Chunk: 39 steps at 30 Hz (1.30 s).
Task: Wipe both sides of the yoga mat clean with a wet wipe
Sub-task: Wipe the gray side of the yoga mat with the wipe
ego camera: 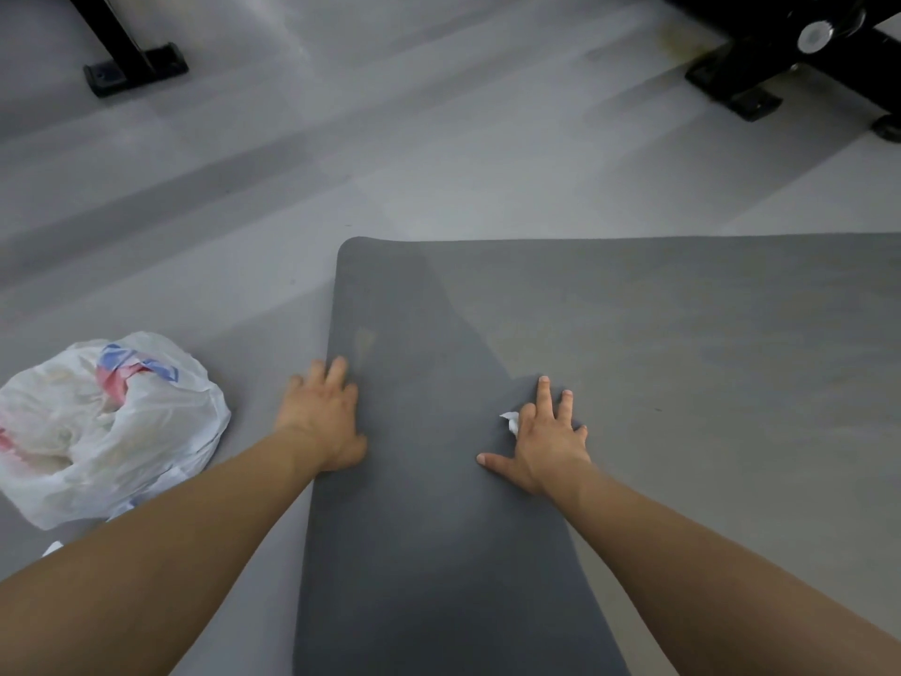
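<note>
- Fingers (pixel 543 397) of the right hand (pixel 546 441) lie straight and spread, pressing a crumpled wet wipe (pixel 509 422) flat onto the yoga mat (pixel 439 529); only a white corner of the wipe shows beside the palm.
- Fingers of the left hand (pixel 324 422) are likewise extended, palm down on the mat's left edge, holding nothing.
- Yoga mat lies unrolled on the floor (pixel 244 212), its left strip darker, apparently damp, the right part paler.
- To wipe well, I would keep the left hand pinning the edge so the mat cannot creep, and sweep the wipe in overlapping strokes toward the paler area.
- Plastic bag (pixel 107 426) sits on the floor, left of the mat.
- Underside probably remains to be done.
</note>
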{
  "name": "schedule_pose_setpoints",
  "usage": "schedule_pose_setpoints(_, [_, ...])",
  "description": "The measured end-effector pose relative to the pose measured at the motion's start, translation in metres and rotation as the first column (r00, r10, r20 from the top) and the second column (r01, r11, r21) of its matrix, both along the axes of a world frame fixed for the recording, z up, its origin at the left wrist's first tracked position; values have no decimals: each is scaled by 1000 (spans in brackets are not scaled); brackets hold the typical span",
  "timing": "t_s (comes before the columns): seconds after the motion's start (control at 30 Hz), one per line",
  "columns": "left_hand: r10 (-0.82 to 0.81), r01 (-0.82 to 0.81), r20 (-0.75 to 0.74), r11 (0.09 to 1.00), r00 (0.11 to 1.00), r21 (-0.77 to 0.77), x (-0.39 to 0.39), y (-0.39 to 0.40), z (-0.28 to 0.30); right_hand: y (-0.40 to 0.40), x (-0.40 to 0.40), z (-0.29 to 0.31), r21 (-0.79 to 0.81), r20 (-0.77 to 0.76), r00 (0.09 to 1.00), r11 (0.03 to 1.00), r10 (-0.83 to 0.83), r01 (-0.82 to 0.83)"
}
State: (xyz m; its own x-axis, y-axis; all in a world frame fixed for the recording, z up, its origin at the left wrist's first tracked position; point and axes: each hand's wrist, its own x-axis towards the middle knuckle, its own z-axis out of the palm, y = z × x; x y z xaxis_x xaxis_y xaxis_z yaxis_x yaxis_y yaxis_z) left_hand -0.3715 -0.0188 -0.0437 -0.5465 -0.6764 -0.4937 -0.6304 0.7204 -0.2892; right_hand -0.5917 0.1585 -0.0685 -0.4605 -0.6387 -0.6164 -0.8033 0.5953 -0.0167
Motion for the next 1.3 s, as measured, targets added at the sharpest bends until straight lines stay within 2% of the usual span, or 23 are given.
schedule_pose_setpoints(0.07, [-60, 64, -65, 996, 996, 58, -14, 4, -7, 3, 2, 0, -36, -13, 999, 999, 30, -31])
schedule_pose_setpoints(0.13, [-28, 44, -96, 984, 995, 171, -25, 6, -16, 5, 7, 3, -100, -18, 998, 993, 54, -56])
schedule_pose_setpoints(0.23, [36, -21, -49, 964, 998, 265, -34, 0, -22, 1, 17, 16, -192, -90, 983, 966, 157, -172])
schedule_pose_setpoints(0.33, [51, -47, -7, 955, 999, 293, -47, -1, -20, -12, 22, 33, -165, -61, 977, 963, 204, -212])
schedule_pose_setpoints(0.47, [60, -74, 54, 945, 997, 319, -60, 4, -21, -27, 30, 55, -65, 5, 985, 983, 172, -171])
schedule_pose_setpoints(0.67, [68, -72, 23, 934, 997, 351, -53, -6, -27, -48, 35, 68, -187, 69, 988, 975, 136, -121])
schedule_pose_setpoints(0.83, [63, -35, -71, 937, 995, 348, -61, -43, -11, -71, 26, 54, -251, 242, 970, 968, 39, 24])
schedule_pose_setpoints(0.93, [82, -24, -178, 951, 981, 307, -55, -49, -13, -86, 13, 29, -301, 273, 959, 954, 82, 4])
schedule_pose_setpoints(1.0, [92, -37, -195, 962, 977, 271, -54, -53, -18, -99, 6, 13, -365, 209, 972, 931, 109, -26])
schedule_pose_setpoints(1.07, [94, -59, -144, 971, 985, 231, -58, -59, -20, -113, 2, 2, -443, 149, 982, 896, 119, -41])
schedule_pose_setpoints(1.3, [291, -284, 12, 922, 957, 262, -65, -77, -24, -160, 7, -21, -742, 147, 988, 666, 48, 78])
